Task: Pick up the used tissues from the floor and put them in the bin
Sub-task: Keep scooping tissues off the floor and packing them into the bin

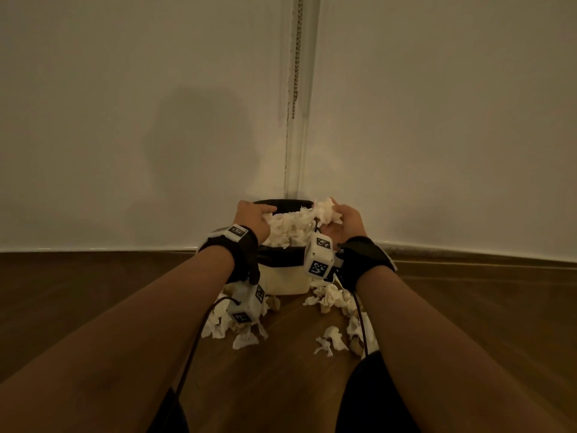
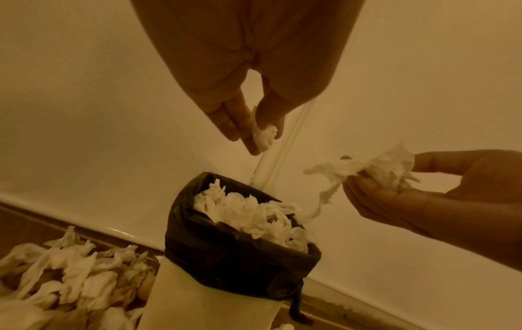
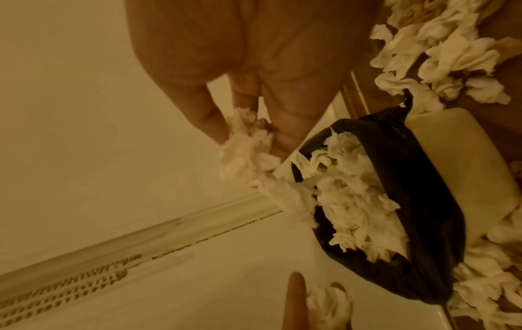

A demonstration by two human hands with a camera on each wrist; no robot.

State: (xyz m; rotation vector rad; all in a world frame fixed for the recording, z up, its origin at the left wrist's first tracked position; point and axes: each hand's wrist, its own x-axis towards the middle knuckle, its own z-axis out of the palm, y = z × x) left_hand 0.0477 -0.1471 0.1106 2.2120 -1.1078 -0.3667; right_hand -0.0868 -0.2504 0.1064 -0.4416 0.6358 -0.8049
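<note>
A cream bin (image 1: 282, 281) with a black liner (image 2: 226, 252) stands against the wall, heaped with white tissues (image 1: 288, 228). My left hand (image 2: 262, 139) hovers above the bin's left rim, thumb and fingers pinching a small crumpled tissue (image 2: 268, 131). Over the bin's right rim, my right hand (image 3: 248, 138) holds a bigger wad of tissue (image 3: 243, 156), a strand of which trails down onto the heap. Several crumpled tissues lie on the floor left (image 1: 223, 323) and right (image 1: 334, 300) of the bin.
The bin sits in front of a white wall with a vertical frame and a bead chain (image 1: 296, 57). A white skirting board (image 1: 93, 246) meets the dark wooden floor (image 1: 281, 385). Black wrist-camera cables (image 1: 193, 348) hang across the floor tissues.
</note>
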